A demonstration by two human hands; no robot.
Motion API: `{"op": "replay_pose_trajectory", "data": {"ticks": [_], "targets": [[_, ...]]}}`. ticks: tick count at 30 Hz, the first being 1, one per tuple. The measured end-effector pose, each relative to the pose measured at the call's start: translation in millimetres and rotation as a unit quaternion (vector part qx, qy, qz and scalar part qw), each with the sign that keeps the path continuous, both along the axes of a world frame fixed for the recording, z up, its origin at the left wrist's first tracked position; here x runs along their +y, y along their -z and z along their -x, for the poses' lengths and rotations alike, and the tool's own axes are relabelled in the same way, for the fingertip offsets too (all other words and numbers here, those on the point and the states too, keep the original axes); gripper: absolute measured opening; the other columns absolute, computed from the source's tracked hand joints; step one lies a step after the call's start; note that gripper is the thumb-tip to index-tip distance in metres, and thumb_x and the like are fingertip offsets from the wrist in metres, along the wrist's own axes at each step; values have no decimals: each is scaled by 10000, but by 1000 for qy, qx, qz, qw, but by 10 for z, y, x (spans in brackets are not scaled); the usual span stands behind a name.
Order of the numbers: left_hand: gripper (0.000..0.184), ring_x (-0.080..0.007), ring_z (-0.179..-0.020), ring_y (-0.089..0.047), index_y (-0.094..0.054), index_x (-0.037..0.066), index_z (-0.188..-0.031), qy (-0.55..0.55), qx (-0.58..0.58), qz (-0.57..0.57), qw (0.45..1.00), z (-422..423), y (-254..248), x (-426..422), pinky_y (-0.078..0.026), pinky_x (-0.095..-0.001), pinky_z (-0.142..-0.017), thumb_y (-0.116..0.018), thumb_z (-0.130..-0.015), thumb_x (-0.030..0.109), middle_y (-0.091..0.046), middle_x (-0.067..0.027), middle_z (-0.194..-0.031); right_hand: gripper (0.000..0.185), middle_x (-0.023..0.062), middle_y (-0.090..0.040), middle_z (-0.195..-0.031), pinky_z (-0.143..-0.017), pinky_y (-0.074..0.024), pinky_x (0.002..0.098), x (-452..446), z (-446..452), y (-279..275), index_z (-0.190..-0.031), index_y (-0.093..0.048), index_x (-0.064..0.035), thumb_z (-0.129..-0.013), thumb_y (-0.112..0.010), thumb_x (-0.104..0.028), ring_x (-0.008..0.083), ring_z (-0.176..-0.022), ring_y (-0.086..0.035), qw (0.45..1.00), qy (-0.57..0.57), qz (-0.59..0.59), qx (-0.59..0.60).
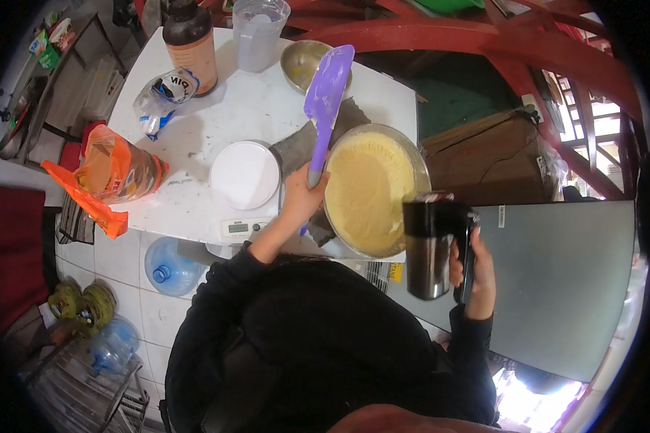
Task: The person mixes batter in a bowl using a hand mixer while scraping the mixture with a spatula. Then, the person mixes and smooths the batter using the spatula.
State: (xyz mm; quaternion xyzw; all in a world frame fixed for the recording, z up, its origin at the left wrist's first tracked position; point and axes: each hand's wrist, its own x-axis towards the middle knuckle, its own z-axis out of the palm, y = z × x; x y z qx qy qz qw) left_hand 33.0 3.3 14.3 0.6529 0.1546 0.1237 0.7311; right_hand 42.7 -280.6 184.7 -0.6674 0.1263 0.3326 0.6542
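My left hand (303,195) is closed around the grey handle of a purple spatula (330,86), its blade raised and smeared with pale batter. This hand is beside the left rim of a metal mixing bowl (421,162). Pale yellow batter (368,187) fills much of the bowl. My right hand (478,270) grips the handle of a black and shiny hand mixer (427,249), whose front end overlaps the bowl's right rim. Any beaters under it are hidden from view. Under the bowl lies a dark grey cloth (296,148).
A white kitchen scale (244,175) sits left of the bowl. Around the white table (188,155) edges stand an orange bag (108,173), a crumpled plastic pack (162,101), a brown bottle (191,50), a clear jug (256,43) and a small metal bowl (290,61).
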Motion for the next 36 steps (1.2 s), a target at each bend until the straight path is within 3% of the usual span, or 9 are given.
{"op": "replay_pose_trajectory", "data": {"ticks": [2, 5, 9, 15, 16, 19, 24, 30, 36], "targets": [[310, -103, -389, -501, -530, 44, -1126, 2, 7, 2, 1000, -1, -21, 0, -411, -249, -375, -538, -822, 103, -554, -55, -571, 537, 103, -435, -433, -269, -346, 268, 49, 145, -103, -748, -461, 10, -846, -404, -514, 184, -280, -418, 999, -34, 30, 24], [309, -100, -382, -497, -531, 50, -1128, 7, 24, 8, 1000, 3, -34, 0, -407, -250, -371, -537, -825, 113, -552, -55, -567, 427, 93, -470, -504, -313, -351, 255, 314, 281, -175, -783, -476, 30, -836, -516, -392, 178, -364, -465, 995, -43, -55, 71], [308, -97, -374, -489, -531, 57, -1130, 6, 26, 11, 1000, 14, 11, -20, -405, -247, -369, -533, -828, 122, -551, -55, -564, 428, 69, -449, -490, -322, -331, 231, 706, 177, -127, -788, -471, 7, -828, -519, -416, 150, -349, -431, 990, -82, -115, 13], [308, -95, -371, -486, -532, 59, -1131, 0, 36, -8, 999, 20, -46, -24, -403, -246, -368, -530, -829, 117, -554, -64, -558, 519, 40, -428, -485, -322, -342, 238, 695, -380, 273, -765, -463, -43, -843, -383, -550, 132, -335, -406, 979, -32, -199, -14], [309, -96, -370, -485, -532, 58, -1132, 0, 31, -8, 1000, 17, -59, -23, -402, -246, -367, -530, -828, 116, -554, -65, -555, 569, 5, -389, -470, -300, -347, 222, 704, -424, 234, -745, -424, -57, -858, -251, -587, 106, -309, -373, 983, 13, -182, -15], [308, -98, -368, -485, -532, 57, -1131, 2, 30, -1, 1000, 16, -17, -25, -405, -248, -369, -529, -829, 116, -553, -65, -550, 527, 10, -408, -486, -320, -342, 226, 422, -520, 264, -740, -446, -73, -850, -326, -574, 111, -332, -390, 980, 27, -190, -46], [313, -99, -365, -487, -529, 64, -1138, 9, 49, 13, 999, 13, -11, -26, -405, -245, -364, -529, -828, 113, -552, -63, -549, 537, 20, -408, -455, -296, -341, 237, 94, -320, 144, -723, -449, -56, -867, -303, -552, 123, -302, -394, 994, 76, -71, -28], [314, -108, -364, -497, -531, 72, -1136, -4, 28, -2, 1000, 5, -4, -24, -405, -244, -355, -531, -827, 129, -560, -65, -563, 494, 84, -453, -445, -276, -337, 250, 20, 199, -96, -748, -484, 7, -805, -514, -483, 164, -290, -421, 996, -51, 67, -2], [316, -120, -374, -513, -533, 72, -1131, 10, 39, -7, 999, 21, -9, -16, -421, -251, -367, -538, -822, 136, -560, -75, -570, 445, 116, -505, -540, -325, -361, 235, 319, 168, -154, -810, -494, 48, -818, -545, -394, 163, -348, -456, 974, -203, -98, 32]]}}
